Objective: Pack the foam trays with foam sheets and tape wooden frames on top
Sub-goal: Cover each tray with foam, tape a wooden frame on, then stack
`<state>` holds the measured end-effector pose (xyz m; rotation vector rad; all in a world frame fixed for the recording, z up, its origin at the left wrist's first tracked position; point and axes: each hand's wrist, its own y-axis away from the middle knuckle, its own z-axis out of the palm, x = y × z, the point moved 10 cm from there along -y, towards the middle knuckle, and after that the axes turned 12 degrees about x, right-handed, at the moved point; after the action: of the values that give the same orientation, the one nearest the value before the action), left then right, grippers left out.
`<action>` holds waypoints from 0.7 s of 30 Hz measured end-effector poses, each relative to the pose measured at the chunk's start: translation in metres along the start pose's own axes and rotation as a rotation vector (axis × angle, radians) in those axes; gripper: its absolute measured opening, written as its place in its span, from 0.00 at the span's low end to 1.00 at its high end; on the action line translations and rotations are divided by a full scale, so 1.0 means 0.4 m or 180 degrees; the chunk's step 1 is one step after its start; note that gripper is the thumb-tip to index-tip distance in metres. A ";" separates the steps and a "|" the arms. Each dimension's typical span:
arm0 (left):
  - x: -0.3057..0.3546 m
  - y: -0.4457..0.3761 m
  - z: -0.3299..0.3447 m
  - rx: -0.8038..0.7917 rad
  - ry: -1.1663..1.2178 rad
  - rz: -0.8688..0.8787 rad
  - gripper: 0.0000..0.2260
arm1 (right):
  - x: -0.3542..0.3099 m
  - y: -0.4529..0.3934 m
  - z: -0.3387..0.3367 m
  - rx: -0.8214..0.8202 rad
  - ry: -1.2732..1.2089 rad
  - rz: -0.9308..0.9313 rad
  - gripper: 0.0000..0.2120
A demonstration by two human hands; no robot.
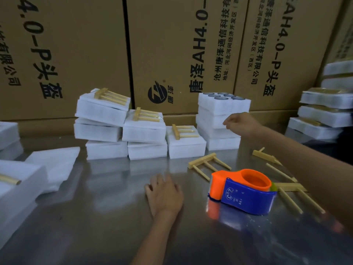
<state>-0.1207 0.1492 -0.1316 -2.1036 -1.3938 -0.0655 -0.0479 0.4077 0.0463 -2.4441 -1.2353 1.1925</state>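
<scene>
"AH4.0-P头盔" on cardboard boxes [172,54]

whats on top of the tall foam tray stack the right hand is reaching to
The top tray of the stack holds several dark round discs in its pockets, with no wooden frame on it. The lower trays' contents are covered.

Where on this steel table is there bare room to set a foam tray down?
Bare steel lies ahead of the left hand, up to the row of white foam trays, and toward the loose foam sheets. It is crowded right of the orange and blue tape dispenser, among the scattered wooden frames.
</scene>
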 end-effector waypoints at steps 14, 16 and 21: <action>0.014 -0.027 0.048 -0.0067 -0.0397 0.0261 0.17 | 0.019 -0.172 0.021 0.0556 0.1203 -0.0211 0.40; 0.015 -0.027 0.048 -0.0053 -0.0409 0.0274 0.17 | 0.027 -0.212 0.016 0.0474 0.1274 -0.0030 0.42; 0.012 -0.030 0.054 -0.0070 -0.0452 0.0276 0.17 | 0.065 -0.280 0.057 0.0126 0.1695 0.0120 0.36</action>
<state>-0.1347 0.1675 -0.1421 -2.2211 -1.3861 0.1057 -0.1236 0.4946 0.0665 -2.5208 -0.9949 0.5019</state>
